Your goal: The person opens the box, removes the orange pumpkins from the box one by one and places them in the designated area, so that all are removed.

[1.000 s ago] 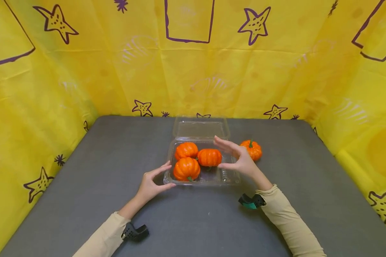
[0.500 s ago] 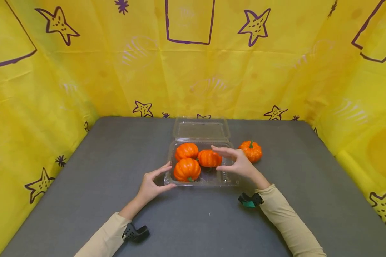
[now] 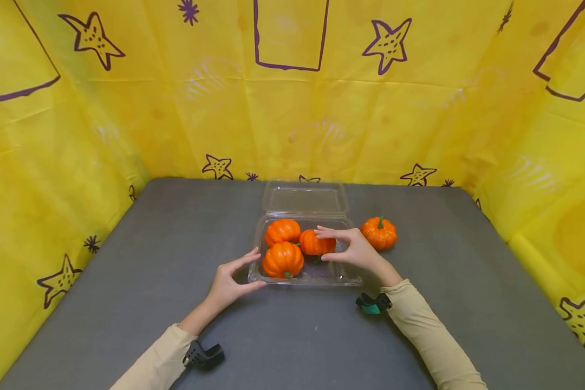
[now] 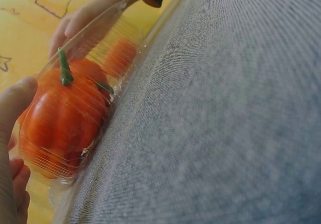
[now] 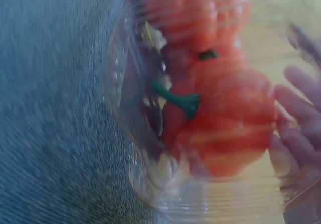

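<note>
A clear plastic clamshell container (image 3: 317, 281) lies opened out, its lid (image 3: 304, 200) laid back. Inside sit three small orange pumpkins with green stems: one at back left (image 3: 282, 232), one at front left (image 3: 283, 260), one on the right (image 3: 308, 242). My left hand (image 3: 226, 284) holds the front left corner, fingers at the side and thumb at the front; in the left wrist view the thumb (image 4: 17, 101) reaches the rim. My right hand (image 3: 358, 249) is over the right pumpkin, fingers and thumb spread apart. In the right wrist view its fingers (image 5: 301, 113) come close above orange pumpkin.
Another orange pumpkin (image 3: 379, 234) rests on the grey table (image 3: 292, 346), right of the container and just behind my right hand. Yellow cloth (image 3: 292, 119) with dark drawn starfish surrounds the table at the back and both sides.
My right hand has moved left and slightly down, from beside the right pumpkin to over it. The left hand stays at the container's corner, and the pumpkins keep their places.
</note>
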Action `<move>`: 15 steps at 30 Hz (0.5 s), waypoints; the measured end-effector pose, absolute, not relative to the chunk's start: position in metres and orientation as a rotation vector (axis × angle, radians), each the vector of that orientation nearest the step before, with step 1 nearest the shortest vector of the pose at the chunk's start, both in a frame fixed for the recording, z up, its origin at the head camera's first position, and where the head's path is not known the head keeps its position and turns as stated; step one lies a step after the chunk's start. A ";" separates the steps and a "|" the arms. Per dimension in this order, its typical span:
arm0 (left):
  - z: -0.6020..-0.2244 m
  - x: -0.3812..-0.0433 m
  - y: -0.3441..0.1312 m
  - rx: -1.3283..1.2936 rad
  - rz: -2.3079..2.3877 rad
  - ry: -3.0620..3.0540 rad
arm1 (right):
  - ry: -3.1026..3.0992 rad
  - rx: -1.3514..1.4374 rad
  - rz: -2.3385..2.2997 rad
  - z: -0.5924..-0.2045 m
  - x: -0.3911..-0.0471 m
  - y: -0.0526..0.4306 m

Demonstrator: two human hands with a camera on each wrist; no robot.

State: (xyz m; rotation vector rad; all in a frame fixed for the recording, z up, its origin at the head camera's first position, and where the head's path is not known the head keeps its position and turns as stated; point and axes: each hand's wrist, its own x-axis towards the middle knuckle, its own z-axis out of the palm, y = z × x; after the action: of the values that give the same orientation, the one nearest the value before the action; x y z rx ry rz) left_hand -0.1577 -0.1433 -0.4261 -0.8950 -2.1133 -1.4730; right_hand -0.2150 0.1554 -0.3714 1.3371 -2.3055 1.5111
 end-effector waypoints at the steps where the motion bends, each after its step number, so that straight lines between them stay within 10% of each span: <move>1: -0.426 -0.158 -0.143 -0.897 -1.475 -2.113 | -2.313 1.345 1.482 -0.371 -0.216 0.156; 15: -0.424 -0.157 -0.141 -0.899 -1.488 -2.108 | -2.379 1.433 1.198 -0.399 -0.249 0.168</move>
State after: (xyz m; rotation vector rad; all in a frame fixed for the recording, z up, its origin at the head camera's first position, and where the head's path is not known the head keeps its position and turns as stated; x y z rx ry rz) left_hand -0.1569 -0.1411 -0.4243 -0.8986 -2.1081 -1.4876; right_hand -0.2485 0.1682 -0.3992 1.4333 -2.3789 1.1977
